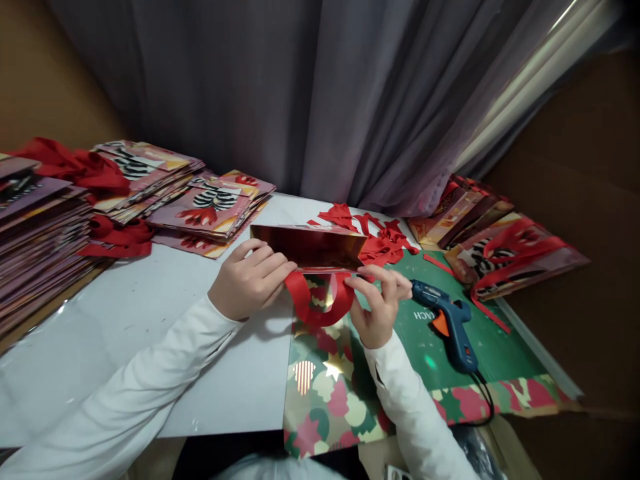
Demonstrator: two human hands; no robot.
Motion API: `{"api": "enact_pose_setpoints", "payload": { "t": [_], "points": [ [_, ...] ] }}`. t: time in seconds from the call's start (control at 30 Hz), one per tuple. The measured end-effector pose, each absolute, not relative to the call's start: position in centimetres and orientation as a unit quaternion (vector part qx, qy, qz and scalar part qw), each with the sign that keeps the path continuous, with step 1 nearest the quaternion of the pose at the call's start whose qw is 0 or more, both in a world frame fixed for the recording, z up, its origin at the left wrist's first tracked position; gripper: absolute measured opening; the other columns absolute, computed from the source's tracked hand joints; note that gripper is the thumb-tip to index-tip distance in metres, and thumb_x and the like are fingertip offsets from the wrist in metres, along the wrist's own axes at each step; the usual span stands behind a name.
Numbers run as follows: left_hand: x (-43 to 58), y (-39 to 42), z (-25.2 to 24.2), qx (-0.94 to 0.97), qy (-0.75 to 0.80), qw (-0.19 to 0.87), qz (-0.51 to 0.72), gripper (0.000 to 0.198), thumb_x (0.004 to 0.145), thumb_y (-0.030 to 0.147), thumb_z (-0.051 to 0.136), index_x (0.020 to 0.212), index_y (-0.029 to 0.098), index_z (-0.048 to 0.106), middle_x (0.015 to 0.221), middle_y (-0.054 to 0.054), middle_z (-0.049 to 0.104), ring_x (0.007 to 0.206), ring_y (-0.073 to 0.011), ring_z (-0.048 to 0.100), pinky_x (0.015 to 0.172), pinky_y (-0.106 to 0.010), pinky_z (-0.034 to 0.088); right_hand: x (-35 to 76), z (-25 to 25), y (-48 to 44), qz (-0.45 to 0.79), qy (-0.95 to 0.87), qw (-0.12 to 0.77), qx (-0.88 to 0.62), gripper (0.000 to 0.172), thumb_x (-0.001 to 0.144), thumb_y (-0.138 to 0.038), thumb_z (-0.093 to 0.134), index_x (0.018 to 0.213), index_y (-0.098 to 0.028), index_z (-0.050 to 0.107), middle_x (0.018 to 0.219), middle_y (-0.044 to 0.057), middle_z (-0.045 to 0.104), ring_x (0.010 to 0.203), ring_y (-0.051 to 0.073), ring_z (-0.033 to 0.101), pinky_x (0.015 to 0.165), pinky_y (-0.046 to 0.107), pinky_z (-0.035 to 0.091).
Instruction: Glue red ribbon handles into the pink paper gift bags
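Note:
A paper gift bag (309, 248) stands over the table's middle, its mouth spread and facing me, with a dark red inside. My left hand (253, 277) is closed on the left end of the bag's near rim. At the right end of that rim, my right hand (377, 300) pinches the bag with bent fingers close to a red ribbon handle (321, 316). The ribbon hangs in a loop from the near side. A blue hot glue gun (453, 320) with an orange trigger lies just right of my right hand.
Flat bags are stacked at left (43, 247), with more bag piles (210, 207) behind. Cut red ribbons (383, 240) lie beyond the bag. Finished-looking bags (515, 257) stand at right. Beneath are patterned paper (325, 400) and a green sheet (505, 347). A grey curtain (260, 100) hangs behind.

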State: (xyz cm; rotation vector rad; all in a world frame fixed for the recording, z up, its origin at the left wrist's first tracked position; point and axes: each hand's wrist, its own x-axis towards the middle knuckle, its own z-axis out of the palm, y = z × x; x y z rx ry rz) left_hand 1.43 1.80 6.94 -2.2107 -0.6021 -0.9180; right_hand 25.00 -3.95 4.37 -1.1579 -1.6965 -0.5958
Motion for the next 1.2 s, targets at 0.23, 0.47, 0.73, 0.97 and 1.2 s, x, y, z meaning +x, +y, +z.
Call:
{"api": "enact_pose_setpoints", "payload": {
  "t": [0.23,0.47,0.73,0.97,1.2],
  "points": [
    [1.7,1.5,7.0,-0.837,-0.244,0.338,-0.355,0.016,0.093,0.016,0.049,0.094,0.016,0.065,0.078,-0.002,0.072,0.069,-0.0180,0.056,0.080,-0.037,0.045,24.9,4.2,-4.8,-0.194,-0.708,0.481,-0.479,0.024,0.092,-0.021,0.051,0.081,-0.027,0.071,0.091,0.004,0.067,0.093,0.022,0.050,0.084,0.039,0.031],
    [1.9,1.3,7.0,-0.831,-0.247,0.345,-0.358,0.012,0.094,0.016,0.051,0.096,0.018,0.062,0.078,0.000,0.072,0.071,-0.0180,0.055,0.079,-0.037,0.045,25.0,3.6,-5.0,-0.198,-0.710,0.510,-0.443,0.021,0.085,-0.012,0.048,0.070,-0.024,0.057,0.083,-0.001,0.070,0.087,0.018,0.052,0.084,0.037,0.030],
    [1.8,1.5,6.7,-0.842,-0.204,0.344,-0.362,0.012,0.091,0.010,0.055,0.096,0.014,0.065,0.079,-0.002,0.073,0.069,-0.0170,0.056,0.077,-0.036,0.047,25.3,4.0,-4.0,-0.301,-0.742,0.390,-0.454,0.033,0.089,-0.013,0.046,0.115,-0.024,0.063,0.112,0.005,0.073,0.115,0.020,0.056,0.095,0.036,0.024],
    [2.2,1.2,6.7,-0.859,-0.177,0.340,-0.340,0.028,0.093,0.005,0.045,0.090,0.017,0.070,0.084,-0.002,0.074,0.071,-0.0145,0.063,0.079,-0.034,0.047,24.8,4.4,-1.2,-0.417,-0.755,0.313,-0.399,0.023,0.091,-0.010,0.054,0.091,-0.027,0.070,0.087,-0.001,0.075,0.129,0.017,0.052,0.099,0.036,0.015],
    [3.4,-0.3,6.3,-0.858,-0.265,0.337,-0.284,0.025,0.095,0.009,0.046,0.097,0.018,0.069,0.078,-0.001,0.071,0.065,-0.0161,0.059,0.072,-0.035,0.044,23.7,3.4,-2.3,-0.415,-0.744,0.318,-0.415,0.016,0.091,-0.018,0.058,0.086,-0.028,0.069,0.085,-0.003,0.074,0.124,0.018,0.051,0.102,0.037,0.014]
  ]
}}
